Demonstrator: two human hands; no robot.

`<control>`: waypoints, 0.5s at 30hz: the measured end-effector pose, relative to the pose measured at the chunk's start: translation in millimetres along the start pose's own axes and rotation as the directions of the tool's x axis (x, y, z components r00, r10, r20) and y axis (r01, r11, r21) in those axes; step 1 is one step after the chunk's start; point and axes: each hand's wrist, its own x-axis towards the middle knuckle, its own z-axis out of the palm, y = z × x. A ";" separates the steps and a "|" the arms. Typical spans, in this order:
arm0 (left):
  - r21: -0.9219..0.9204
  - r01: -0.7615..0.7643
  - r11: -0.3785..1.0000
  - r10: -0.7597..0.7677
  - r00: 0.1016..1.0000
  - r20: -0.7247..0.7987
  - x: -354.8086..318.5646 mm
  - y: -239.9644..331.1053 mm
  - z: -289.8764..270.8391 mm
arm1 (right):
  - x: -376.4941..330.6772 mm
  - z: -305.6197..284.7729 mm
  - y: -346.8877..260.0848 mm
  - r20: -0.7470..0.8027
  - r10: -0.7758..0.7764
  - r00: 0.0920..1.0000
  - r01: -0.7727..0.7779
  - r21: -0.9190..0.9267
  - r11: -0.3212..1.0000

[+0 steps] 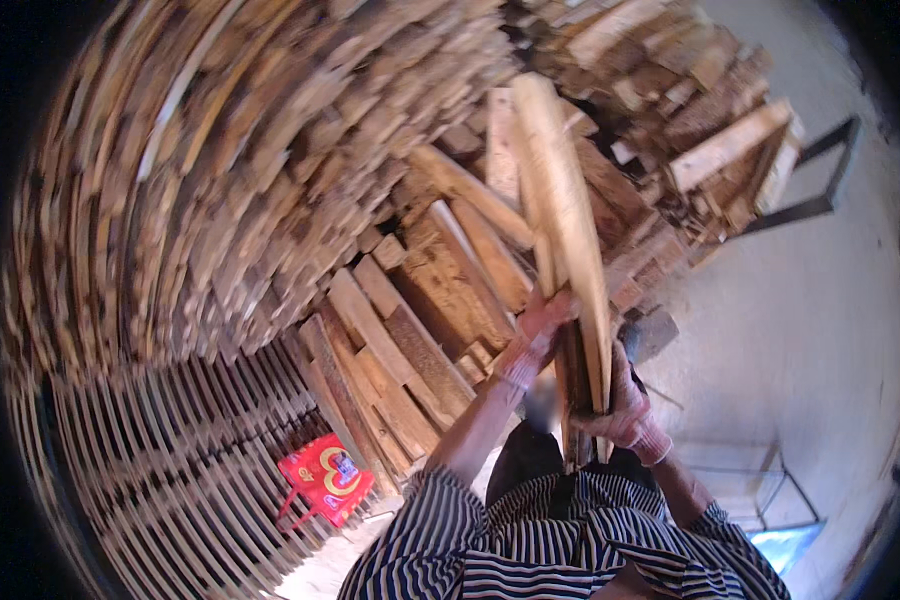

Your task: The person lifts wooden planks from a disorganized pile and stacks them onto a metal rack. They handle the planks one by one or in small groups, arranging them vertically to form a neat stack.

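A few long, pale wooden boards stand out in front of my body, pressed together as a bundle, with rough, slightly curved edges. My left hand, in a pinkish-white work glove, grips their left side partway along. Lower down, near my waist, my right hand in a matching glove is closed round the right side of the bundle's near end. The boards hide some of the fingers of both hands. How many boards are in the bundle I cannot tell.
Tall stacks of sawn wood fill the left and far side. Loose planks lean and lie just left of the boards. A red bag rests at lower left, by slatted stacks. A dark metal frame stands at right, near more wood pieces.
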 end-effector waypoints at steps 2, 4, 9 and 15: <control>0.008 -0.007 1.000 0.009 0.977 -0.215 -34.9 7.1 -45.9 | 25.5 30.7 -1.0 0.189 0.196 0.962 -0.224 0.145 0.964; -0.184 -0.078 0.980 0.045 0.983 -0.176 -64.5 12.0 -88.2 | 38.5 60.4 7.0 0.183 -0.072 0.980 0.132 -0.341 0.931; -0.104 -0.249 0.963 0.191 0.901 -0.390 -96.8 5.0 -176.0 | 93.9 151.2 65.6 0.171 -0.076 0.982 0.153 -0.497 0.854; -0.188 -0.228 0.955 0.098 0.845 -0.526 -134.6 -6.6 -289.6 | 139.4 200.2 119.8 -0.058 -0.023 0.998 -0.047 -0.943 0.331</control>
